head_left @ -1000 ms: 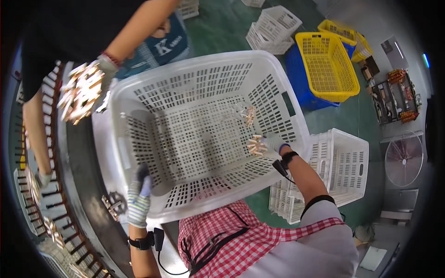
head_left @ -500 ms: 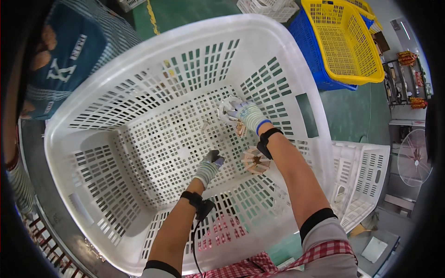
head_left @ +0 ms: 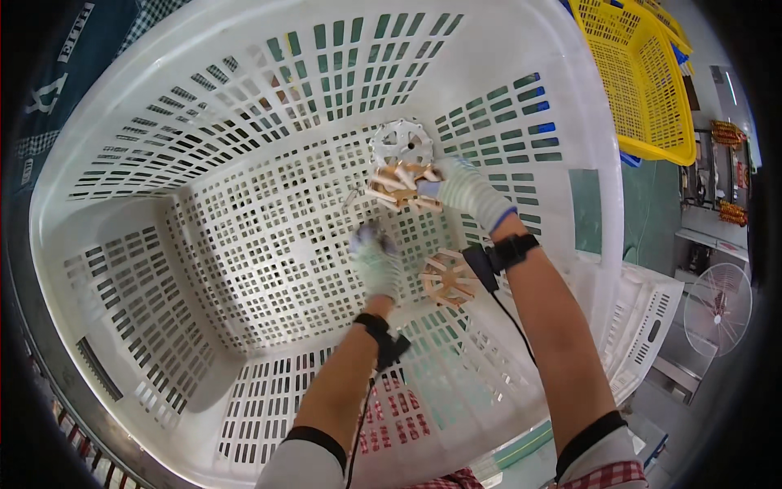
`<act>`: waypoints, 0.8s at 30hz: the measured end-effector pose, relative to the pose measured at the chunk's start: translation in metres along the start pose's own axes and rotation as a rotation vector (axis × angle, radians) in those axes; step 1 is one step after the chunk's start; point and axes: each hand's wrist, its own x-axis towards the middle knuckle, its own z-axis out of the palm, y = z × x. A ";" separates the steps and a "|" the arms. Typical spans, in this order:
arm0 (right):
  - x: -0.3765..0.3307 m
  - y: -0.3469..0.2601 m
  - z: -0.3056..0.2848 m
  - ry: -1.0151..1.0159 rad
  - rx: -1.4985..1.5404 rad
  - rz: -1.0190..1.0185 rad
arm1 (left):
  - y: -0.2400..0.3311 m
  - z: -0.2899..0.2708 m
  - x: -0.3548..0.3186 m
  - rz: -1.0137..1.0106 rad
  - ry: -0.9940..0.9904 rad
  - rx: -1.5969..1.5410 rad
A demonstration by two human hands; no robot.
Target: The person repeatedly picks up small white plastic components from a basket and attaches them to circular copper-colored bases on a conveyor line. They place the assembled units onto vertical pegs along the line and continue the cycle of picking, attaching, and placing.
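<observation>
Inside a large white slotted plastic basket (head_left: 489, 49), both my gloved hands reach down near its floor. My right hand (head_left: 463, 189) has its fingers closed on the edge of a tan, wheel-like piece with pale pegs (head_left: 399, 189). Just beyond that lies a white wheel-shaped piece (head_left: 401, 145) with a toothed rim, against the basket's far right corner. A second tan pegged wheel (head_left: 448, 279) rests nearer, below my right wrist. My left hand (head_left: 376, 257), in a striped glove with dark fingertips, is near the pegged piece, blurred; its fingers are unclear.
Yellow and blue stacked baskets (head_left: 643, 81) stand at the upper right. Beyond the right wall are another white basket (head_left: 648, 326) and a standing fan (head_left: 719, 310). A person in a dark apron (head_left: 57, 65) is at the upper left. Cables hang from both wrist bands.
My right hand has gone from the white wheel to the tan pegged piece; the white wheel now lies uncovered. My left hand has moved up and right, closer to it. The view has shifted.
</observation>
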 end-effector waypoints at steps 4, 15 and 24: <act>-0.011 0.013 0.045 0.337 1.142 -0.151 | -0.027 -0.042 0.086 -0.014 -0.058 0.216; 0.069 -0.016 0.043 0.055 0.865 -0.052 | -0.050 -0.041 0.103 0.310 -0.591 0.578; 0.070 0.002 0.070 0.088 1.151 -0.188 | -0.075 -0.026 0.084 0.410 -0.549 0.655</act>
